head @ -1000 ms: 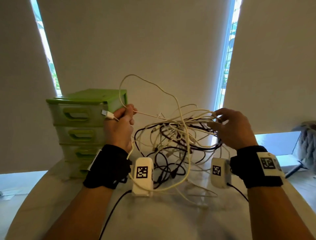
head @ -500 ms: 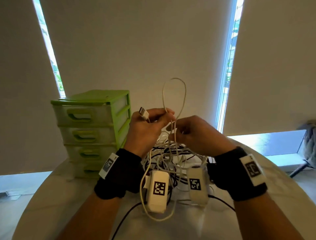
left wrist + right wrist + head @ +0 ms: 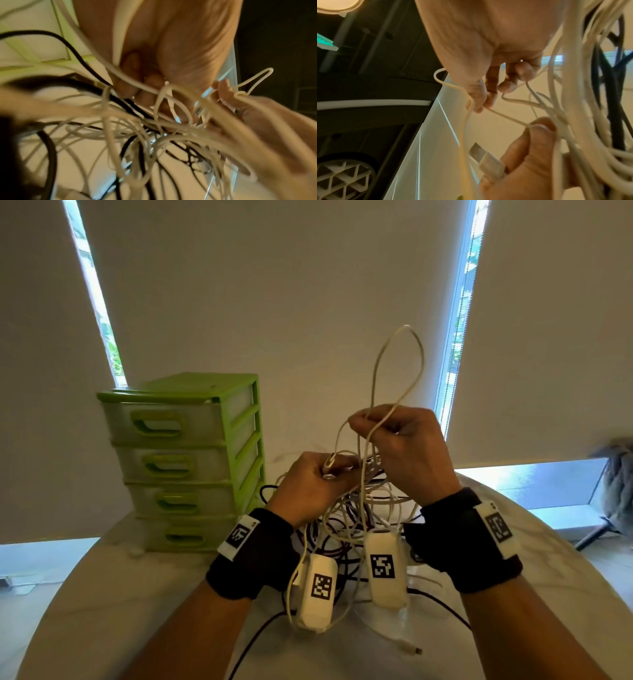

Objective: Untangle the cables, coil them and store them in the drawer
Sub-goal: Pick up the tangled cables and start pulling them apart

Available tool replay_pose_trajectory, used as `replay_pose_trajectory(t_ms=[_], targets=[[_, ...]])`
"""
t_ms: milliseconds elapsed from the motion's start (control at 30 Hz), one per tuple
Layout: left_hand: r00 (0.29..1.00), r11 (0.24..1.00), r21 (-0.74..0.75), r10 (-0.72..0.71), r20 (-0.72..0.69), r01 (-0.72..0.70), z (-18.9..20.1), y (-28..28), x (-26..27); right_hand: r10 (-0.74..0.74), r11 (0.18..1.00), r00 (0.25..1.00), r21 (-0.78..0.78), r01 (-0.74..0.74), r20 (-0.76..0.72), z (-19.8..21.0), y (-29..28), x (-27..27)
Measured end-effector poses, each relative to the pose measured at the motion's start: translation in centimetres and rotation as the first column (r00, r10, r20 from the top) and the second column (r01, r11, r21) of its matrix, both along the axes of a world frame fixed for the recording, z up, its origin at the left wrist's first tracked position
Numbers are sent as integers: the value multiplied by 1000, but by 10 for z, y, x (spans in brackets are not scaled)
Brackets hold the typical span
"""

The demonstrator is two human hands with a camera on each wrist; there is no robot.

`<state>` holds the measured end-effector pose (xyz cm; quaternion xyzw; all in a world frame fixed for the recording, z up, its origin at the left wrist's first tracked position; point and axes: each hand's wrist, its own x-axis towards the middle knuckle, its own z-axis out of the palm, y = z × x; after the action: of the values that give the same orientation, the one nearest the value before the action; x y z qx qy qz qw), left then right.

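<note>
A tangle of white and black cables (image 3: 346,522) lies on the white table (image 3: 130,604) between my wrists. My left hand (image 3: 334,472) grips the USB plug end (image 3: 329,463) of one white cable just above the heap. The right wrist view shows that plug (image 3: 485,159) sticking out of the left fist. Higher and to the right, my right hand (image 3: 370,428) pinches the same white cable, whose tall loop (image 3: 400,361) stands above it. In the right wrist view my right fingertips (image 3: 477,106) nip the thin cable. The green drawer unit (image 3: 181,460) stands at the left with all drawers closed.
A loose white cable end with a plug (image 3: 409,649) trails toward the table's front. A black lead (image 3: 260,635) runs from the left wrist camera off the near edge. Window strips and blinds are behind. A grey cloth (image 3: 616,484) hangs at far right.
The tangle, held up and spread between my hands a second ago, has sunk to the table. My hands came together, then the right rose with the loop while the left dropped lower.
</note>
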<state>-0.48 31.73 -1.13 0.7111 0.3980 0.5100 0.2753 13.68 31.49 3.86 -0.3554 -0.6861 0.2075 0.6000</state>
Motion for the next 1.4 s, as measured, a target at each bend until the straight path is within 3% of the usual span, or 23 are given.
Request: replay_pose_trajectory(t_ms=[100, 133, 200, 267, 333, 367, 433, 533, 600, 667, 700, 767, 833, 933, 1000, 1133, 1267, 1400], targets=[[996, 993, 76, 88, 4, -89, -3, 5, 2, 47, 998, 991, 58, -40, -127, 6, -4, 0], [992, 988, 95, 122, 25, -124, -2, 6, 2, 65, 996, 994, 66, -59, -84, 6, -4, 2], [974, 975, 90, 190, 121, -202, 1, 9, -1, 14, 1000, 974, 7, -16, 225, 6, -2, 8], [938, 960, 49, 256, 234, -275, 3, 11, -9, -64, 984, 784, -93, 154, 617, 2, 3, 17], [906, 952, 14, 287, 311, -306, 5, 13, -18, -63, 937, 616, -167, 308, 785, -4, 9, 27], [892, 948, 11, 297, 340, -319, 6, 14, -21, -24, 917, 604, -223, 330, 797, -5, 10, 32], [846, 941, -12, 311, 434, -339, 7, 16, -21, 43, 891, 678, -335, 306, 734, -7, 14, 44], [775, 928, -109, 358, 521, -356, 3, 24, -15, -134, 905, 788, -250, 345, 600, -8, 21, 56], [723, 926, -180, 373, 581, -333, 1, 29, -9, -341, 880, 749, -87, 467, 569, -12, 24, 52], [694, 931, -237, 365, 621, -277, -1, 32, -6, -471, 834, 627, 84, 545, 620, -16, 21, 36], [696, 933, -255, 360, 621, -255, -2, 32, -6, -505, 830, 605, 154, 536, 616, -18, 18, 28], [703, 933, -264, 359, 614, -246, -5, 32, -8, -532, 843, 655, 265, 467, 536, -16, 12, 16], [684, 929, -261, 371, 629, -263, -5, 29, -10, -447, 894, 726, 247, 373, 522, -15, 11, 9], [676, 950, -249, 310, 669, -189, 0, 22, -9, -271, 949, 714, 56, 310, 646, -26, 14, -2], [719, 968, -215, 242, 652, -131, 2, 18, -7, -219, 958, 703, 14, 285, 677, -33, 17, -5], [804, 973, -156, 227, 550, -168, -1, 18, -6, -17, 980, 803, -147, 131, 596, -36, 26, -1], [847, 980, -91, 201, 492, -179, -2, 15, -5, 12, 977, 848, -186, 103, 530, -42, 34, 3], [915, 991, -19, 132, 382, -135, 1, 12, -10, 8, 991, 880, -120, 55, 475, -44, 35, 4]])
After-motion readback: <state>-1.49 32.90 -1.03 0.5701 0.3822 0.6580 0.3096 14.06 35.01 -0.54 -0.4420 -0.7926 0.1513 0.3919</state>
